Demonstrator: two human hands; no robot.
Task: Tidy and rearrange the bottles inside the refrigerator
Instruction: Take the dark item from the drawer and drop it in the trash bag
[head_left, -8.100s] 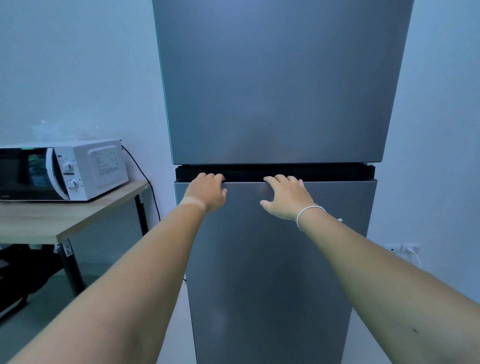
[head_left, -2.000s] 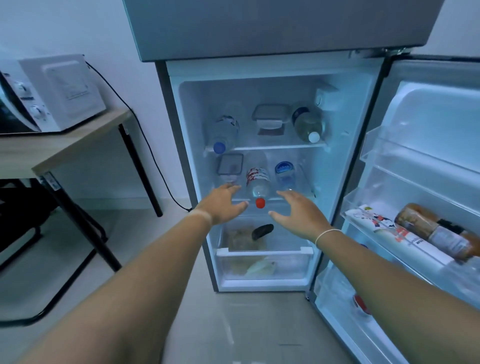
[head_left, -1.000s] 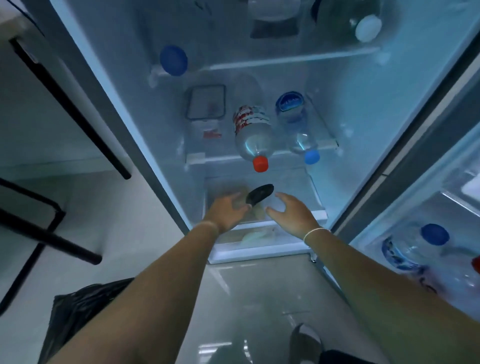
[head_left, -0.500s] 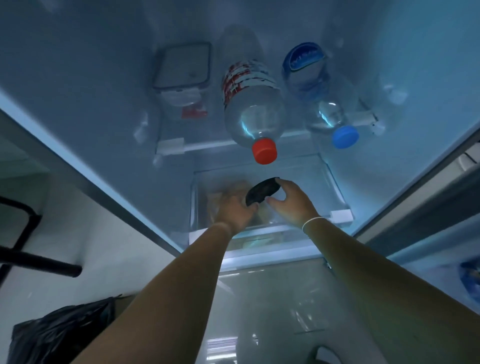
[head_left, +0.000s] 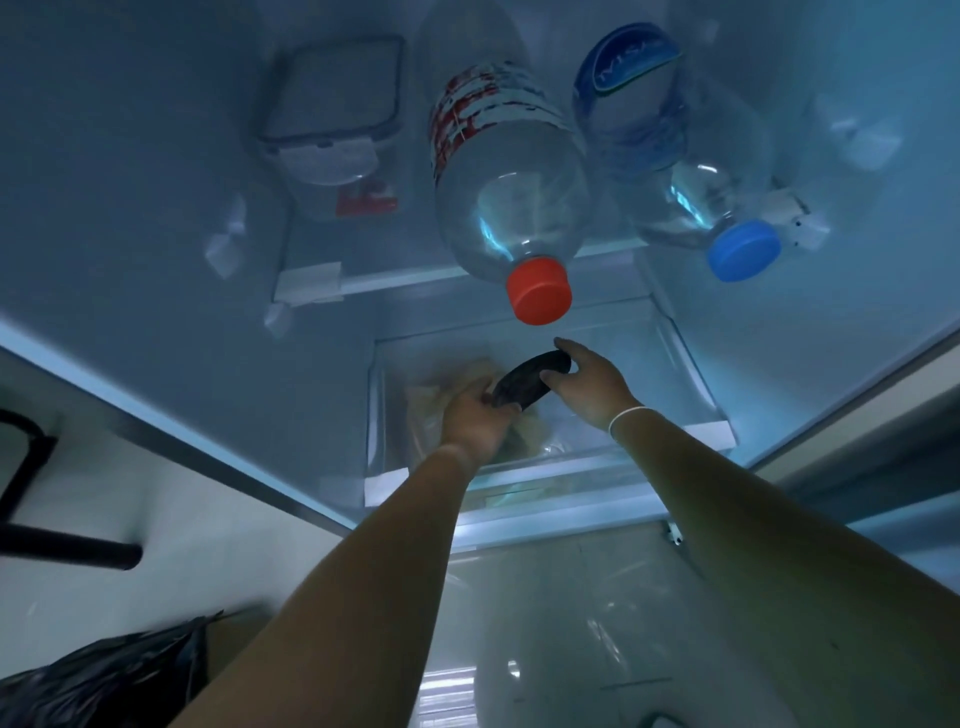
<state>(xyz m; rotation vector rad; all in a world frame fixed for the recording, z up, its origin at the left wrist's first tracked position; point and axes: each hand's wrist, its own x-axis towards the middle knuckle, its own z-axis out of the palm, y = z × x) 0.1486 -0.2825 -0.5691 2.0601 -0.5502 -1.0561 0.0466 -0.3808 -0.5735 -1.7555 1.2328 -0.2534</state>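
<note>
- Above the drawer (head_left: 696, 374), on the shelf: red-capped bottle (head_left: 509, 171) lying down, neck overhanging; likely light, slippery; best gripped mid-body.
- Beside it: blue-capped bottle (head_left: 675, 156), also lying.
- Below: my left hand (head_left: 475, 415) and right hand (head_left: 592, 384) pinch a dark object (head_left: 527, 382) at its ends.

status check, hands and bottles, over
Left hand and right hand grip dark oval object over drawer. Red-capped bottle, blue-capped bottle lying on shelf above, untouched.
</note>
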